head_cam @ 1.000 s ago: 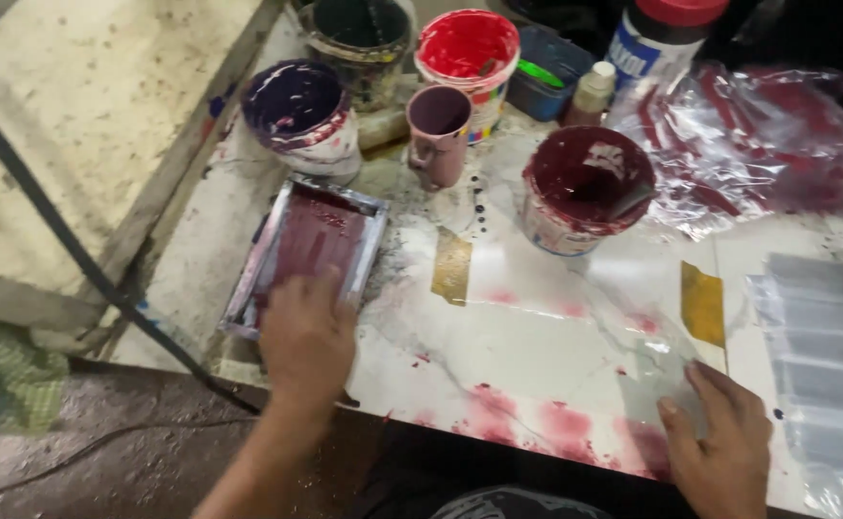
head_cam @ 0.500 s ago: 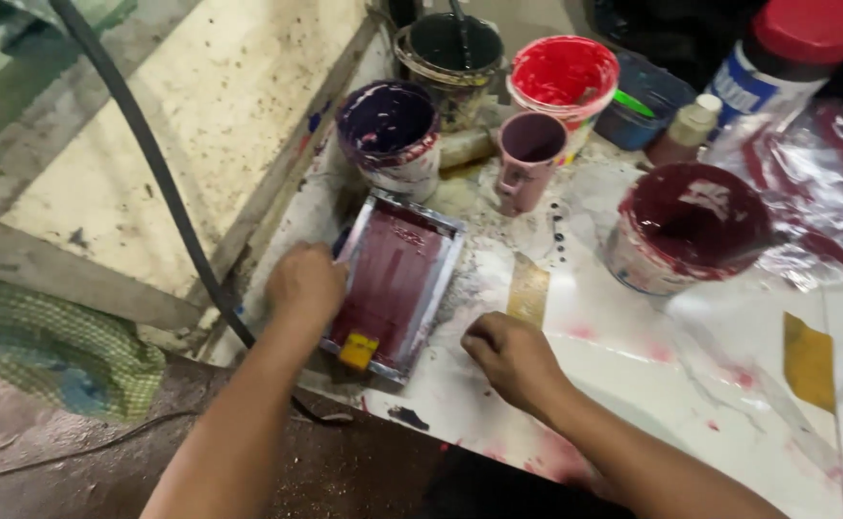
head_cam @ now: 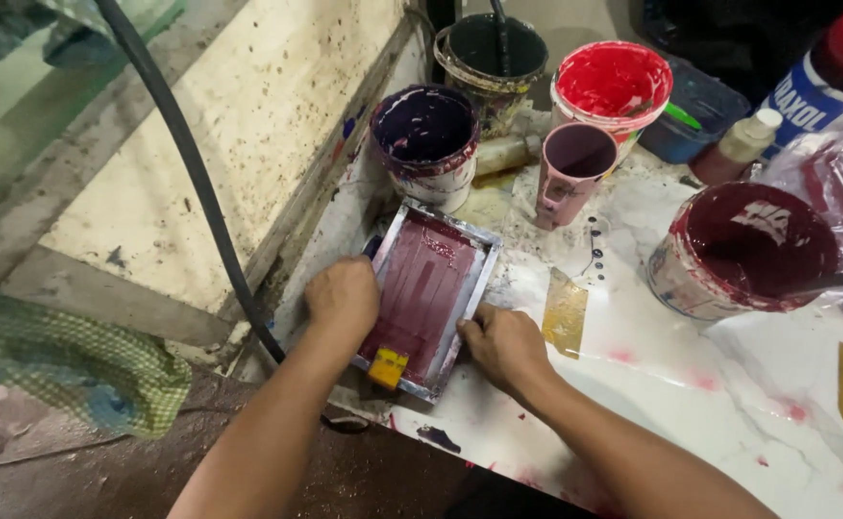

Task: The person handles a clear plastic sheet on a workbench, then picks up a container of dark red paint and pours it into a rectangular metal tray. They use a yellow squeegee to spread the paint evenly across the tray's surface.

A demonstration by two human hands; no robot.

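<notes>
A white desk (head_cam: pixel 729 423) with pink stains fills the right side, and beside it on the left lies a speckled, dirty cream slab (head_cam: pixel 239 125). A black hose (head_cam: pixel 186 159) crosses this slab, and a green checked cloth (head_cam: pixel 66 360) lies on the dark floor (head_cam: pixel 104 471).

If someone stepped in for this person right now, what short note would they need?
Left hand grips the left edge of the small metal-framed screen; right hand presses its right edge.
The screen lies flat at the table's near-left corner, coated in maroon ink, a yellow tab at its near end.
Purple pot, pink cup and maroon pot stand behind.
Done: screen seated and inked. Left: not visible.
</notes>
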